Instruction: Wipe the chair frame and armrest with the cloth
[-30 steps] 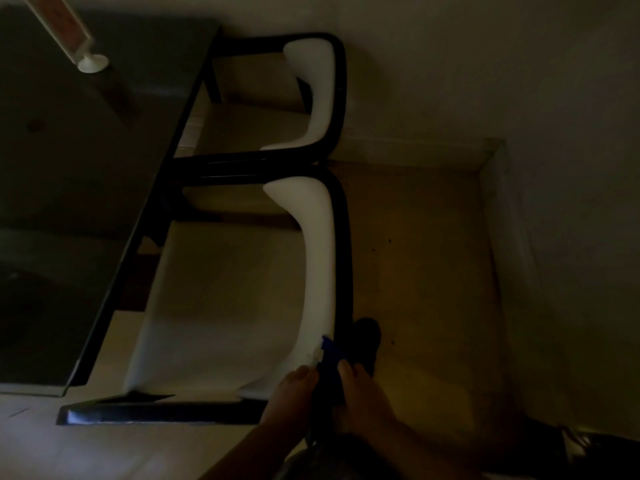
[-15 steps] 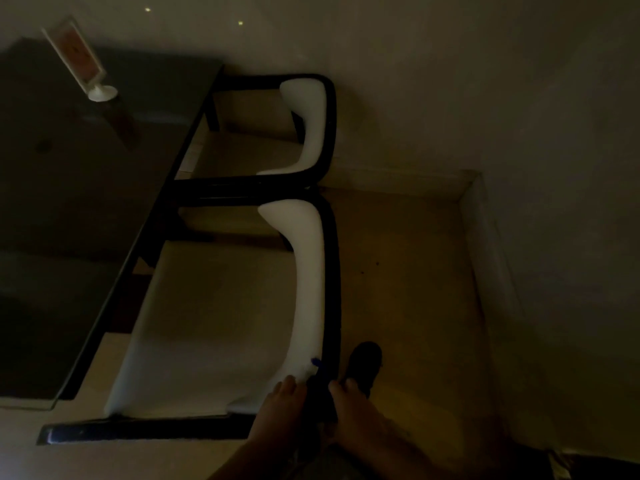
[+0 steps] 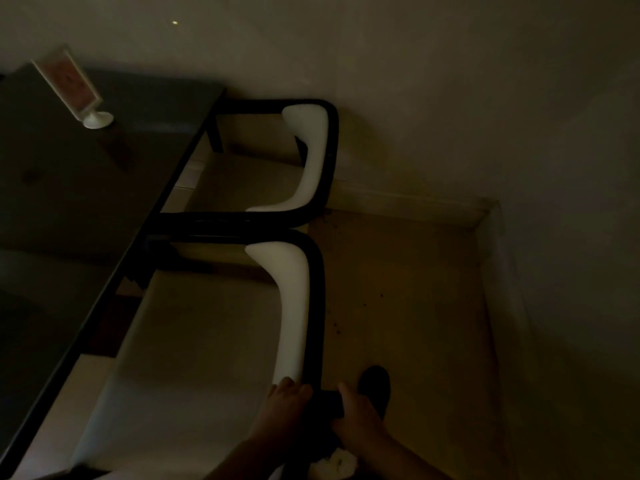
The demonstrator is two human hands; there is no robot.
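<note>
The fingers (image 3: pixel 291 388) of the left hand (image 3: pixel 282 415) curl over the near end of the white padded armrest (image 3: pixel 294 306), closed around it where the pad meets the black chair frame (image 3: pixel 317 296). The right hand (image 3: pixel 360 420) sits just beside it on the outer side of the frame, its thumb up and its fingers wrapped around a dark cloth (image 3: pixel 333 403) pressed against the black tube; the light is too dim to show the cloth's colour or how much of it is bunched in the hand. Something pale and crumpled (image 3: pixel 334 462) shows below the right wrist, too dark to identify. A dark shoe (image 3: pixel 375 386) stands on the tan floor (image 3: pixel 408 306) just beyond the right hand. The chair's pale seat (image 3: pixel 194 341) runs left under the edge of the dark glossy tabletop (image 3: pixel 86 202). A second chair (image 3: pixel 311 154) of the same kind stands beyond, touching the first and close to the wall (image 3: pixel 450 98). A clear sign holder (image 3: pixel 74 90) on a round white base stands tilted on the far part of the tabletop.
</note>
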